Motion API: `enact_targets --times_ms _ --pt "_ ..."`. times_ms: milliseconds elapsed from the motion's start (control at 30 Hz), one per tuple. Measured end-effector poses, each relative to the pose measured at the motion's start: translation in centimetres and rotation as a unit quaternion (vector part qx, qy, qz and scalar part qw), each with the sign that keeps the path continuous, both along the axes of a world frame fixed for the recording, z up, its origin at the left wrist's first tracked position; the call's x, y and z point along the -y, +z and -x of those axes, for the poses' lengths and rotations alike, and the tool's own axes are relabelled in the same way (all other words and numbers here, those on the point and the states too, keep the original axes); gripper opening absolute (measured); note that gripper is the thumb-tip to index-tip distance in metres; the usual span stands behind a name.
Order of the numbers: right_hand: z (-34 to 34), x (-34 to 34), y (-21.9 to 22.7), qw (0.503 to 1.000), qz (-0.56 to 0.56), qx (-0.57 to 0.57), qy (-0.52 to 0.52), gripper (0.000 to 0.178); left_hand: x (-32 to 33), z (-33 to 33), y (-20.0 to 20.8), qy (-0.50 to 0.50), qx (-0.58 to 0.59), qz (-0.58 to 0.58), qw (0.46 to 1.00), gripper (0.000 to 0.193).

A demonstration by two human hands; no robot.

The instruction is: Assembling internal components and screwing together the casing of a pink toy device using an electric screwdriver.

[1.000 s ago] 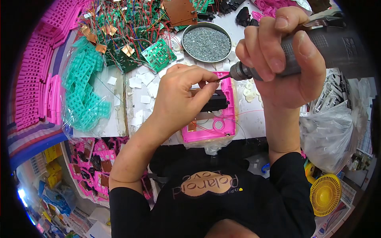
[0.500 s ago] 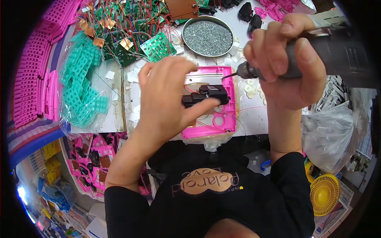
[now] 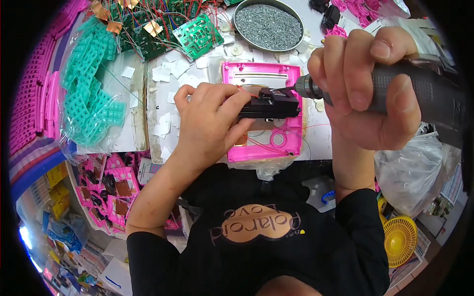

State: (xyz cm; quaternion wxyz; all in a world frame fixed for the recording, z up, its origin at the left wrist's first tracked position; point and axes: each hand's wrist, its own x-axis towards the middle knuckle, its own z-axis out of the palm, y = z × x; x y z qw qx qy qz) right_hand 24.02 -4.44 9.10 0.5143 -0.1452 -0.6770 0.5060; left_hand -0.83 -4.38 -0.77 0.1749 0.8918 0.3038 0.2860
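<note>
A pink plastic casing (image 3: 296, 143) lies on the bench in front of me, with thin wires inside it. My left hand (image 3: 207, 121) grips the left end of a black plastic mechanism (image 3: 276, 107) between thumb and fingers, over the casing. Wrapped in my right hand (image 3: 368, 93) is a dark electric screwdriver (image 3: 395, 86), lying nearly level and pointing left. Its thin bit reaches the top edge of the black mechanism; whether a screw sits at the tip I cannot make out.
Behind the casing stands a round metal dish of small screws (image 3: 269, 24). Green circuit boards (image 3: 198, 37) with wires are heaped at the back left, beside turquoise keypads (image 3: 89, 84) in clear plastic. Pink parts fill a box (image 3: 121, 185) at lower left. A yellow basket (image 3: 400, 241) stands lower right.
My left hand has lowered and closed on the black mechanism, which now looks turned. The screwdriver's bit has moved from the casing's upper right to the mechanism. The whole view has shifted slightly.
</note>
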Motion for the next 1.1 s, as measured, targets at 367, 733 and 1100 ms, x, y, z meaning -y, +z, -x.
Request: enact_targets --times_ms 367,733,1100 --pt "1.8 1.5 -0.7 0.997 0.025 0.043 -0.055 0.034 -0.3 0.0 -0.7 -0.046 0.049 0.013 0.998 0.056" --pt "4.1 3.2 -0.5 0.972 0.117 0.076 -0.187 0.035 -0.4 0.1 -1.0 -0.049 0.065 0.021 0.996 0.059" --pt "4.9 2.8 -1.4 0.981 0.050 0.066 -0.173 0.035 -0.4 0.2 -1.2 -0.060 0.066 0.016 0.996 0.060"
